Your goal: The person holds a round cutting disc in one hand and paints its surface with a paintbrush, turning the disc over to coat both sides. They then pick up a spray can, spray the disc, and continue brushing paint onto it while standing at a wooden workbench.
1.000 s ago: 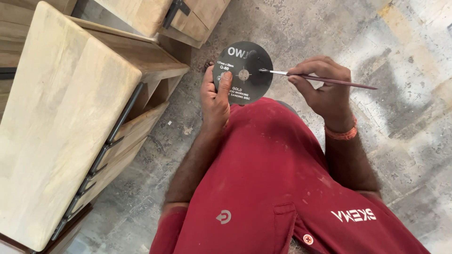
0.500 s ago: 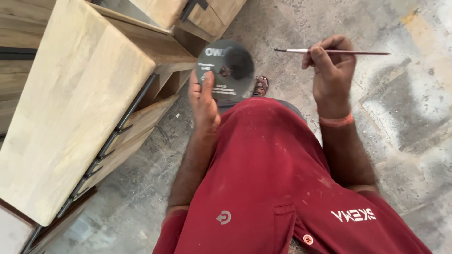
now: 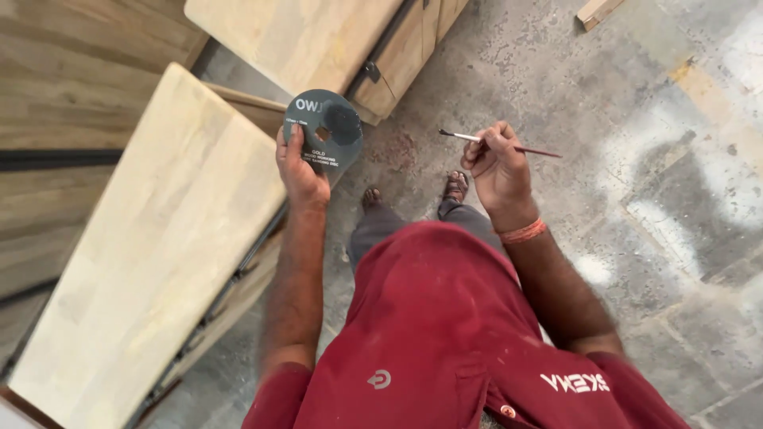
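My left hand point(image 3: 300, 170) grips a dark grey round disc point(image 3: 326, 129) with a small centre hole, holding it by its lower left edge over the corner of a pale wooden cabinet point(image 3: 151, 262). My right hand point(image 3: 494, 168) pinches a thin paintbrush point(image 3: 499, 144) that lies level, its tip pointing left toward the disc. The brush tip and the disc are apart. Below the hands I see my red shirt, grey trousers and both feet on the concrete floor.
A second pale wooden cabinet point(image 3: 318, 40) with a dark metal fitting stands at the top, next to the first. Darker wood panels point(image 3: 71, 87) fill the left side. A small wood offcut point(image 3: 598, 11) lies on the stained concrete floor point(image 3: 636, 159) at top right.
The brush tip has left the disc's centre and my right hand has drawn away to the right. My left hand has carried the disc leftward toward the cabinet. The view has shifted as I stood taller.
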